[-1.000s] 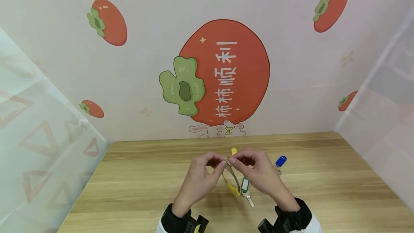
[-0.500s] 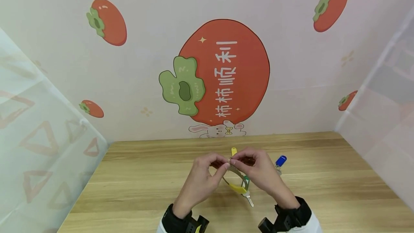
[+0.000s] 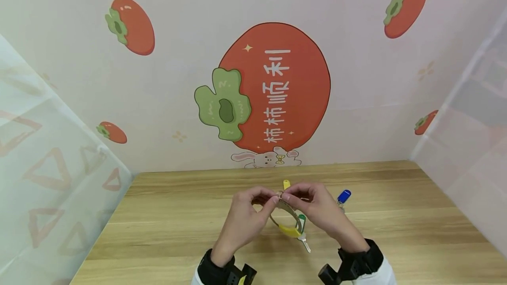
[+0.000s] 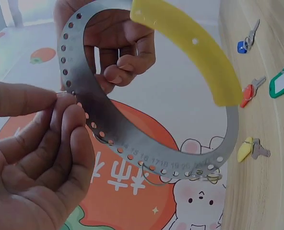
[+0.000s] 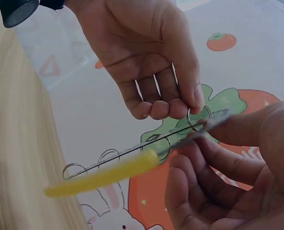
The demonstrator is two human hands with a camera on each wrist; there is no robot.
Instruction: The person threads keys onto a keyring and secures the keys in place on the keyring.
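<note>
A large flat metal key hoop (image 4: 132,139) with numbered holes and a yellow sleeve (image 4: 195,52) is held up above the table. My right hand (image 3: 317,208) grips its edge between thumb and forefinger, clearest in the right wrist view. Beside those fingertips, my left hand (image 3: 247,217) pinches a small split ring (image 5: 209,111) at the hoop's edge; whether the ring passes through a hole is unclear. Further small rings (image 5: 75,167) hang along the hoop. Both hands' other fingers are loosely bent.
Tagged keys lie on the wooden table (image 3: 178,232): a blue tag (image 3: 344,196) at right, a yellow tag (image 3: 286,184) behind the hands, a green tag (image 3: 302,221) partly behind the hoop, and a red tag (image 4: 247,95). A printed backdrop (image 3: 178,56) stands behind the table.
The hoop has swung and turned to show more of its round face, its yellow sleeve now overlapping the green tag. Both hands stay nearly in place, fingertips shifting slightly.
</note>
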